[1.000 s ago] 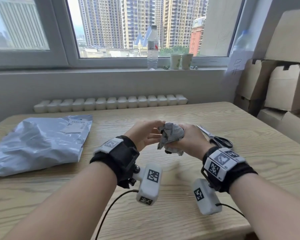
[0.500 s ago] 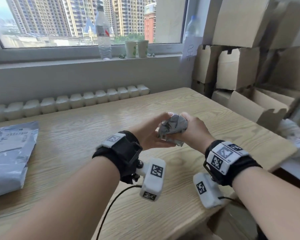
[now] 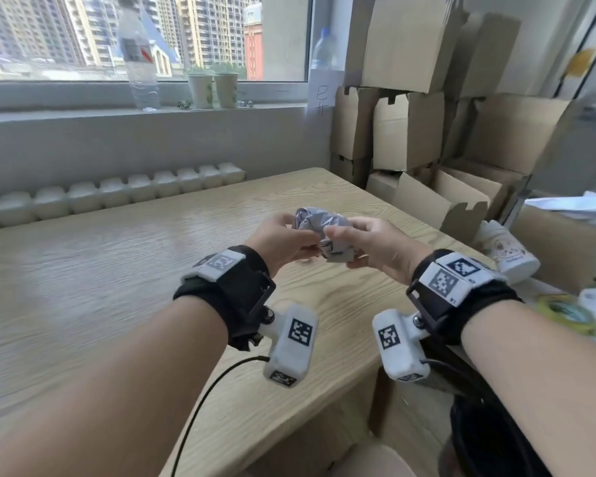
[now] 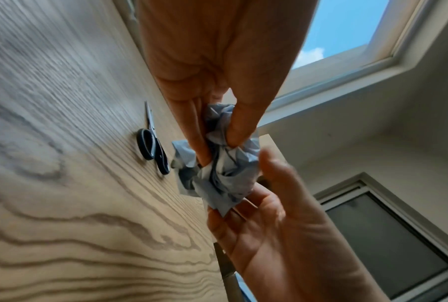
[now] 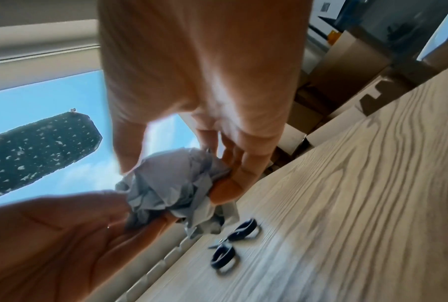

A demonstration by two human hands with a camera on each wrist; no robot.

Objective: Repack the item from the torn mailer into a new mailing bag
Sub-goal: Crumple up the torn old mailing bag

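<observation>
A: Left hand (image 3: 283, 241) pinches the crumpled grey plastic mailer wad (image 3: 319, 223), held above the pale wooden table (image 3: 117, 270).

B: Right hand (image 3: 375, 244) cups it, fingers curled. Loose hold; a careless handover could drop it.

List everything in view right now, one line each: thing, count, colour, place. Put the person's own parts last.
crumpled mailer: one, grey, held above the table between both hands
scissors: one pair, black handles, flat on the table
table: one, light wood
water bottle: one, clear, windowsill
paper cups: two, pale, windowsill
cardboard boxes: several, brown, stacked right of the table
tape roll: one, yellowish, far right
left hand: grip pinching the mailer
right hand: grip holding the mailer
</observation>
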